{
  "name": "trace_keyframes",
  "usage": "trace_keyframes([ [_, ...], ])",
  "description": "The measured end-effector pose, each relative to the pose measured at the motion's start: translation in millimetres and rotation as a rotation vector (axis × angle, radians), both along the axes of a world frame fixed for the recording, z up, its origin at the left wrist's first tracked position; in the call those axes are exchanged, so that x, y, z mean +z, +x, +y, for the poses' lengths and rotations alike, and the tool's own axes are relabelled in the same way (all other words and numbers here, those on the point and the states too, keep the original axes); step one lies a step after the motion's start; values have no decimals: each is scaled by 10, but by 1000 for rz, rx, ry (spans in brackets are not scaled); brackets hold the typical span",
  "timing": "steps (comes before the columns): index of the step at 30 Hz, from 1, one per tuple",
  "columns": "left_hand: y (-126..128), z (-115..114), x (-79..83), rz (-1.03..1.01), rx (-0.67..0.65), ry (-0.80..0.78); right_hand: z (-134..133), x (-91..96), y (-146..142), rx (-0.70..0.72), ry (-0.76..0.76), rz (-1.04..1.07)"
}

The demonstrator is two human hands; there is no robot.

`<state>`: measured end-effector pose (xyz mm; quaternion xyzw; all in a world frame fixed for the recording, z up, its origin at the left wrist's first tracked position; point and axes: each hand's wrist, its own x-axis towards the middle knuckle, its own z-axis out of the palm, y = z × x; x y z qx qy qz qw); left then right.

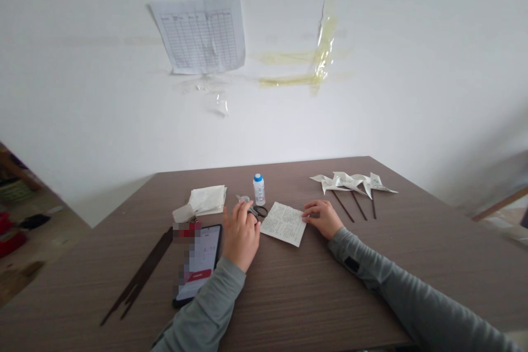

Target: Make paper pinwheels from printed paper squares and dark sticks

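A square of printed paper (284, 224) lies on the table, turned at an angle. My right hand (324, 218) pinches its right edge between thumb and fingers. My left hand (241, 236) is over black-handled scissors (260, 210), its fingers bent around them; the hand hides part of the scissors. Just behind stands a white bottle (259, 191) with a blue cap. On the right are several paper pinwheels (348, 181) on dark sticks.
Left of my left hand lies a phone (202, 264) with its screen lit. Behind it are stacked paper sheets (208, 199) and a small pale object (183, 213). Dark sticks (140, 272) lie in a bundle at the left. A white wall borders the table's far edge.
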<state>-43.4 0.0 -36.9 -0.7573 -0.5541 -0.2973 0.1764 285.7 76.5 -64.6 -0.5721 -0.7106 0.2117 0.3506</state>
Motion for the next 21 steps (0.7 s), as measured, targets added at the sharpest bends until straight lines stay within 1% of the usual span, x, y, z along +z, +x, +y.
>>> trace_keyframes([
  [1,43,-21,-12,1,-7,21,-8,5,-1,-9,-3,-2],
  [4,170,-82,-56,47,-89,43,-27,23,-3,-33,-9,-9],
  [8,306,-111,-129,20,-143,78,-46,44,-10,-44,-5,-26],
  [13,429,-114,-193,30,-218,71,-75,29,-32,-24,74,-89],
  [17,507,-68,-229,60,-284,83,-82,-4,-55,-3,132,-113],
  [21,589,61,-282,76,-341,125,-48,-38,-40,12,179,-61],
])
